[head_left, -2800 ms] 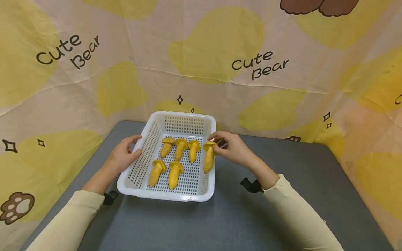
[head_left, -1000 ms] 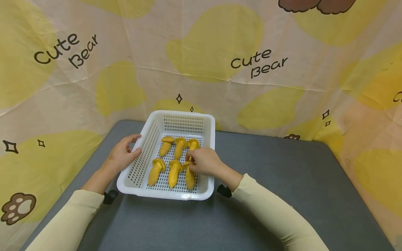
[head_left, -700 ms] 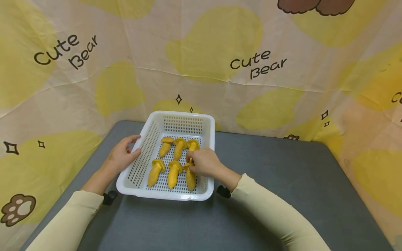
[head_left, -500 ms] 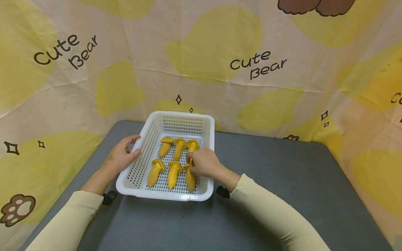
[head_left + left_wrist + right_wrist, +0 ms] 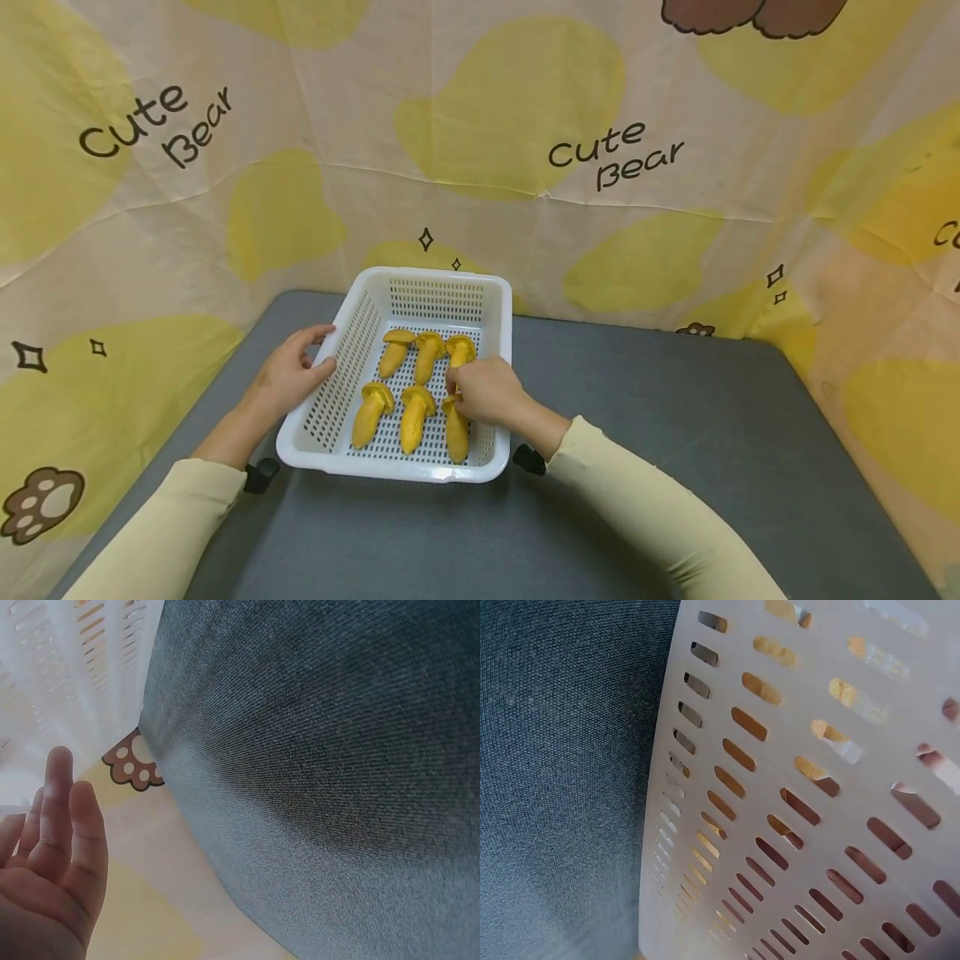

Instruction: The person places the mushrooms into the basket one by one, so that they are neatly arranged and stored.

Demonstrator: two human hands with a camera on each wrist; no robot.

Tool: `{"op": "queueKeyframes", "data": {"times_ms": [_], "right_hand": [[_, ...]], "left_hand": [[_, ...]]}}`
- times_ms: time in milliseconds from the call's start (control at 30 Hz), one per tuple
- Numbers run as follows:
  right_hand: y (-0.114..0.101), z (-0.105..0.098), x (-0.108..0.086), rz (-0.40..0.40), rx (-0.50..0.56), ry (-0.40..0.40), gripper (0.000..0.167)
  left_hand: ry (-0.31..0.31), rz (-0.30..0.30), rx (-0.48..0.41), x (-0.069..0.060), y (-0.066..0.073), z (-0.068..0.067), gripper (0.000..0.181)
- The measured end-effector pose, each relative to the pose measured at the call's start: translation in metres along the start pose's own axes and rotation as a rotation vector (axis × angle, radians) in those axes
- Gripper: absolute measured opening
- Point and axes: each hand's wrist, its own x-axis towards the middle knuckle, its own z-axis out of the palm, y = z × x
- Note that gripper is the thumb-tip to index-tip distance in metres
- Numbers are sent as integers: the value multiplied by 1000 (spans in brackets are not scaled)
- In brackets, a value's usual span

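In the head view a white perforated plastic basket [image 5: 395, 468] holds several yellow mushrooms in two rows. My right hand [image 5: 491, 392] reaches in over the right wall and pinches the cap end of the front-right mushroom [image 5: 457, 435], whose stem points to the front. Just behind my fingers lies the back-right mushroom [image 5: 461, 347], partly covered. To the left sits the front-middle mushroom [image 5: 414, 421]. My left hand [image 5: 292, 371] touches the basket's left side, its fingers [image 5: 88, 825] fairly straight along the outer wall in the left wrist view. The right wrist view shows mostly the slotted wall [image 5: 780, 772].
The basket stands on a grey cloth-covered table [image 5: 637, 400]. Behind it hangs a yellow-patterned curtain [image 5: 517, 108] with printed lettering. A black wrist device [image 5: 262, 476] sits at the left cuff, and another [image 5: 530, 459] at the right.
From above the right rim, my right hand has brought the mushroom into the front-right spot, then shifted it slightly toward the front. My left hand has stayed at the basket's side.
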Motion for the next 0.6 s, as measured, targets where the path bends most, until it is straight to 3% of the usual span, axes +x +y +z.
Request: {"op": "queueKeyframes", "data": {"times_ms": [600], "right_hand": [[-1, 2, 3, 6, -62, -25, 12]], "left_hand": [[-6, 3, -12, 0, 0, 0, 58]]}}
